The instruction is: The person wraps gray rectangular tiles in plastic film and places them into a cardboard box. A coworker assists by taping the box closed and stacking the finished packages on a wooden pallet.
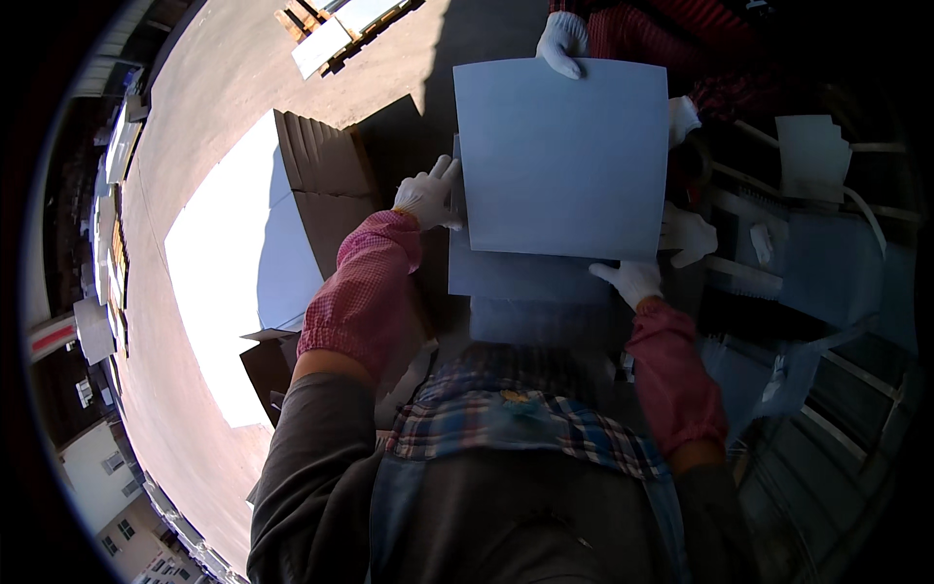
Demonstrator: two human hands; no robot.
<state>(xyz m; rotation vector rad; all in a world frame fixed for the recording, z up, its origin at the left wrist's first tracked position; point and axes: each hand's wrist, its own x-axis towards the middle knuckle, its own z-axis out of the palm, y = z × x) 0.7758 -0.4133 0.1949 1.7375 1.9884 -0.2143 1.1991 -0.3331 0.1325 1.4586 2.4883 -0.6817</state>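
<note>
Your dark sweatshirt [525, 506] was nearest the head camera. Beyond, your gloved left hand [426, 195] was at the pale rectangular sheet's [562, 156] left edge, your right hand [634, 280] at its lower edge; whether either gripped, I couldn't tell. A co-worker's gloved hand [562, 44] pinched its top.

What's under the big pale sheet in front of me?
Under the pale sheet, a flat bluish-grey panel shows as a strip past its lower edge. The rest is covered, so I can't tell what else lies there.

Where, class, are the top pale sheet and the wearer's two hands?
Top pale sheet [562, 158], head view: face centre.
Left hand [425, 198], head view: back of glove.
Right hand [637, 280], head view: back of glove.
</note>
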